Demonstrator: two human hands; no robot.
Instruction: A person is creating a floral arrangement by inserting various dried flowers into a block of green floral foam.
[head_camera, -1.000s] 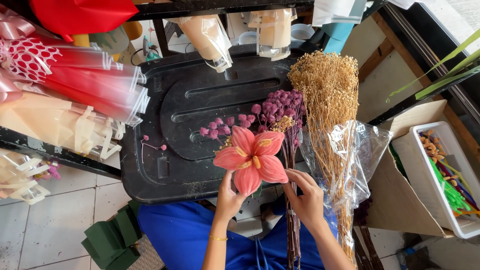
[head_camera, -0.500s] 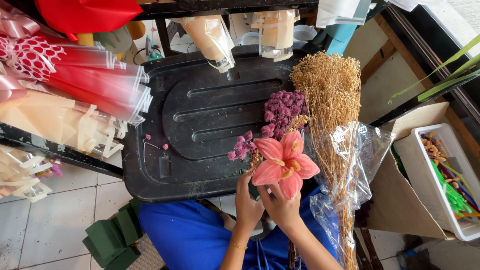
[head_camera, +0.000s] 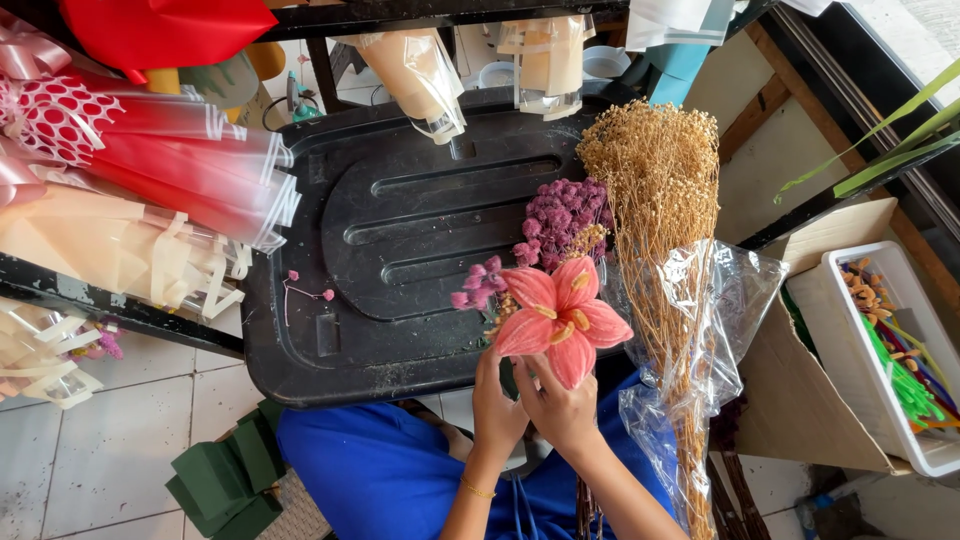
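Both my hands meet just below a pink lily-like flower (head_camera: 559, 318) at the near edge of the black plastic lid (head_camera: 400, 250). My left hand (head_camera: 497, 405) and my right hand (head_camera: 562, 408) are closed around the stems under the bloom. Small pink-purple globe flowers (head_camera: 482, 285) stick out left of the lily in the same bunch. A cluster of purple dried flowers (head_camera: 562, 215) lies on the lid behind it. A tall bundle of tan dried filler (head_camera: 660, 190) in clear cellophane (head_camera: 700, 330) lies to the right.
Red and cream wrapped cones (head_camera: 150, 190) lie at the left. Cream paper cones (head_camera: 420, 70) hang at the top. A cardboard box holds a white bin (head_camera: 880, 350) of coloured sticks at the right. Green foam blocks (head_camera: 225, 480) sit on the tiled floor.
The lily and the small pink flowers moved right and slightly toward me; my hands came together under the bloom.
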